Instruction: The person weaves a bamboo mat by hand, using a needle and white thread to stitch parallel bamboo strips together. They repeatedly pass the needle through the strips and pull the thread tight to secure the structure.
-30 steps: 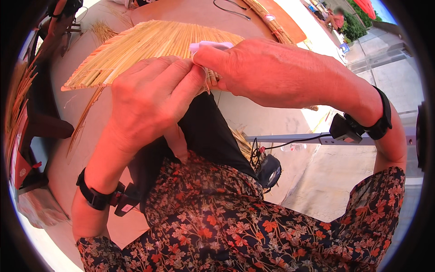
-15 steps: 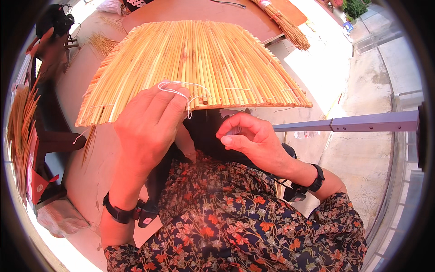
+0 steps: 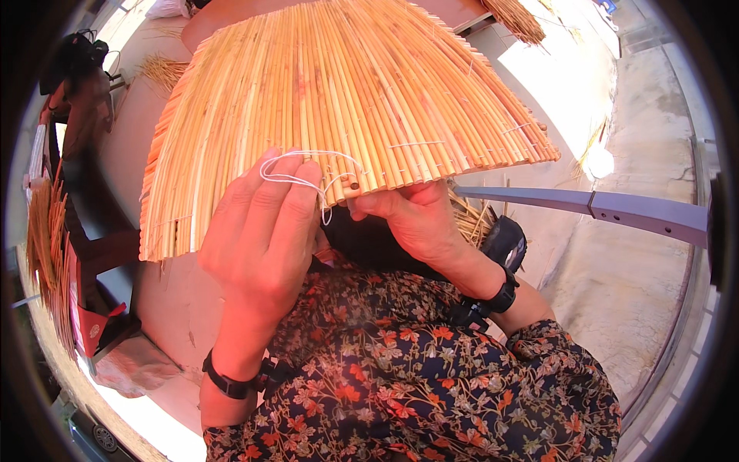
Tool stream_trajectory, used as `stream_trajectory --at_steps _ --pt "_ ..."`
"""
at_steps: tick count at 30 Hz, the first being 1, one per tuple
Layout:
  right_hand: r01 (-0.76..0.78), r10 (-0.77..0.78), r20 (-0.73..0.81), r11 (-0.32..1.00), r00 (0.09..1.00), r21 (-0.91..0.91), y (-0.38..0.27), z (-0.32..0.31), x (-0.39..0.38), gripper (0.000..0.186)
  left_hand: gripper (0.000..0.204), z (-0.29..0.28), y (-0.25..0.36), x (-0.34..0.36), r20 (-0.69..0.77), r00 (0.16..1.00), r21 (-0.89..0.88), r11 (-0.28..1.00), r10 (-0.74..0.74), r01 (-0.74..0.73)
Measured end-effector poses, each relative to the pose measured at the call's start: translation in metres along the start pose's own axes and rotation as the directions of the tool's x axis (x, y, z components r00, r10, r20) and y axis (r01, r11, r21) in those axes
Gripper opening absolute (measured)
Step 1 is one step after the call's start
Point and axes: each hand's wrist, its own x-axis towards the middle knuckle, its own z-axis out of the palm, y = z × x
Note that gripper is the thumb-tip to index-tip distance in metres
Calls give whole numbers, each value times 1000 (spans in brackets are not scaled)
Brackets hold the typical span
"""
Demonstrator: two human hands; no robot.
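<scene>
A wide mat of straw-coloured reed rods (image 3: 331, 85), bound with thin stitches, spans the upper middle of the view. My left hand (image 3: 260, 231) grips its near edge, fingers closed on top. A loose loop of white string (image 3: 329, 154) lies by those fingertips and hangs over the edge beside a small dark rod end. My right hand (image 3: 416, 219) is closed at the same edge, just right of the string, its fingers partly hidden beneath the mat.
A grey metal bar (image 3: 546, 199) runs out to the right. Reed bundles (image 3: 48, 239) stand at the left, with another (image 3: 514, 17) at the top. Loose straw (image 3: 473, 219) lies behind my right hand. A person (image 3: 77, 92) is at the upper left, beside dark furniture.
My right hand left the edge, dropped rightward half a second ago, and is now back under the edge. The mat has swung up and spread across more of the view.
</scene>
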Motion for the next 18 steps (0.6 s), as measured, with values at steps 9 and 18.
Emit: stream_trajectory --at_steps 9,18 --pt "209 -122 184 783 975 -586 14 -43 -17 13 20 -6 -1 8 -14 1000 27 1000 12 -12" --pt "-70 137 8 452 990 889 47 -57 -6 41 26 1 7 -3 63 998 -30 999 -32 33"
